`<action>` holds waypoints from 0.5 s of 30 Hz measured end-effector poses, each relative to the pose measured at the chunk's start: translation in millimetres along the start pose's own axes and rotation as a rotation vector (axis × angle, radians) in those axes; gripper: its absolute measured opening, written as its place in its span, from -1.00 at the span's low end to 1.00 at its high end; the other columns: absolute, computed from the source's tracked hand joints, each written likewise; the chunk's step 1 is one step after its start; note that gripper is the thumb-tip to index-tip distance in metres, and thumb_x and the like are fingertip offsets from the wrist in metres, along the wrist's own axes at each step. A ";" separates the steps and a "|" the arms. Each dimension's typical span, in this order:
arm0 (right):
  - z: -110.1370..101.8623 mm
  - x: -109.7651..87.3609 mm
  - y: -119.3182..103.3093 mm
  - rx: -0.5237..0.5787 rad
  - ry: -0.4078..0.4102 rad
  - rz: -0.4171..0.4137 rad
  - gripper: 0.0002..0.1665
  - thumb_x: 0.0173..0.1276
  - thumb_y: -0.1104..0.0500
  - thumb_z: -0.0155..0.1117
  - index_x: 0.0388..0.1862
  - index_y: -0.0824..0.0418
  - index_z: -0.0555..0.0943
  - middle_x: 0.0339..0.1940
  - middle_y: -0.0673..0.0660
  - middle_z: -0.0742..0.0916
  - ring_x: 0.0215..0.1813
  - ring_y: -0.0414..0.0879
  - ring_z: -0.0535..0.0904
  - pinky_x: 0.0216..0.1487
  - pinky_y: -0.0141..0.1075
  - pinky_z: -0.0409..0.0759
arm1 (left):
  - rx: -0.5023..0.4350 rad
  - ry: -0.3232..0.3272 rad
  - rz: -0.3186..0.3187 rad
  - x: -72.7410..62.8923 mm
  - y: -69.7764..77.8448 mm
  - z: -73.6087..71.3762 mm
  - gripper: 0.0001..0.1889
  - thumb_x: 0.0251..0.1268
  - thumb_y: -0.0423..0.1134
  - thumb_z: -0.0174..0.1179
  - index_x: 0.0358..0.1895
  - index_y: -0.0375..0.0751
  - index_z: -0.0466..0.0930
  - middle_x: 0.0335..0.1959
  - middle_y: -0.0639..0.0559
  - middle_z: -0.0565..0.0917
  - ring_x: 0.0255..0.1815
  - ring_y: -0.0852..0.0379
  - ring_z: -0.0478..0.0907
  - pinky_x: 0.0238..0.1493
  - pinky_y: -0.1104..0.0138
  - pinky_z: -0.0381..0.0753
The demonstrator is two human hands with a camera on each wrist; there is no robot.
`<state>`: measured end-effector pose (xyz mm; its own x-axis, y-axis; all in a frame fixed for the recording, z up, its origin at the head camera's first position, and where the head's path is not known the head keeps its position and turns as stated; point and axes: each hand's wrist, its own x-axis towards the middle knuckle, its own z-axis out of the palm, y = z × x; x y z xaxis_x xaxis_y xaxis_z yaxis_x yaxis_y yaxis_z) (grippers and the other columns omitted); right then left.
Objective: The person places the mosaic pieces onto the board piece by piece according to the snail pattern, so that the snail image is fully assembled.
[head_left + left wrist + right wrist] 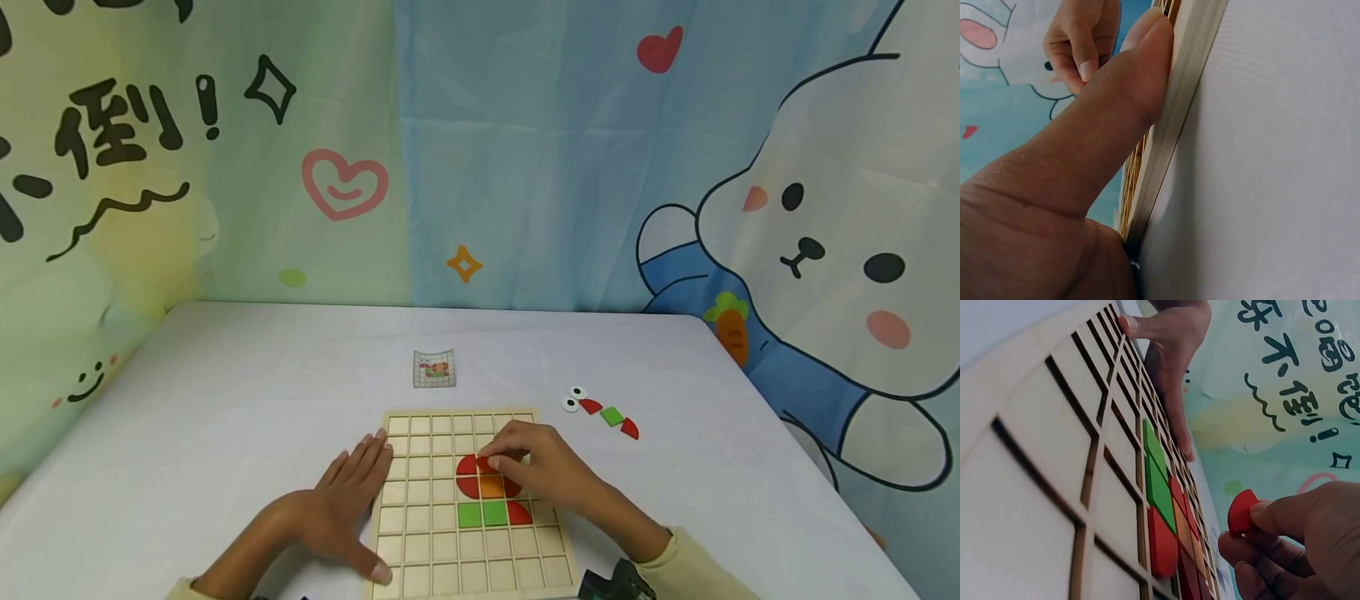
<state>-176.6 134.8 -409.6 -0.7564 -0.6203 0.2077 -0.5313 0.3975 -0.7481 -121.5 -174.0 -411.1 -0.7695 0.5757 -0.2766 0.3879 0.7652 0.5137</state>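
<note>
A wooden grid board [420, 546] lies on the white table. My left hand [337, 500] rests along its left edge with straight fingers, the thumb on the near left part of the frame. Above the grid, my right hand [543, 458] pinches a red quarter-circle piece [1241, 511] between thumb and fingers. Set in the cells below it are red quarter-circle pieces [467, 487] and an orange square [492, 486]. One row nearer sit two green squares [469, 515] and another red quarter-circle piece [518, 512]. My right hand partly covers cells on the right.
Right of the board lie two round eye pieces [570, 405], two red pieces [630, 428] and a green square [612, 416]. Behind the board is a small picture card [433, 368]. A black device [618, 583] shows near my right wrist. A printed curtain [525, 167] hangs behind the table.
</note>
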 end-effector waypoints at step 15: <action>25.1 5.7 -18.3 0.092 -0.071 -0.039 -0.81 0.36 0.33 0.27 -0.13 0.19 0.77 -0.27 -0.15 0.67 -0.32 -0.27 0.50 -0.33 -0.40 0.53 | -0.020 0.001 0.019 0.6 -3.2 1.1 0.46 -0.20 0.43 0.38 0.51 -0.47 -0.34 0.53 -0.34 -0.43 0.52 -0.26 -0.51 0.40 -0.17 -0.40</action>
<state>-161.6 107.0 -410.6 -0.7053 -0.6816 0.1950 -0.5199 0.3103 -0.7959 -122.6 -175.8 -413.8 -0.7626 0.5895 -0.2662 0.3920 0.7486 0.5347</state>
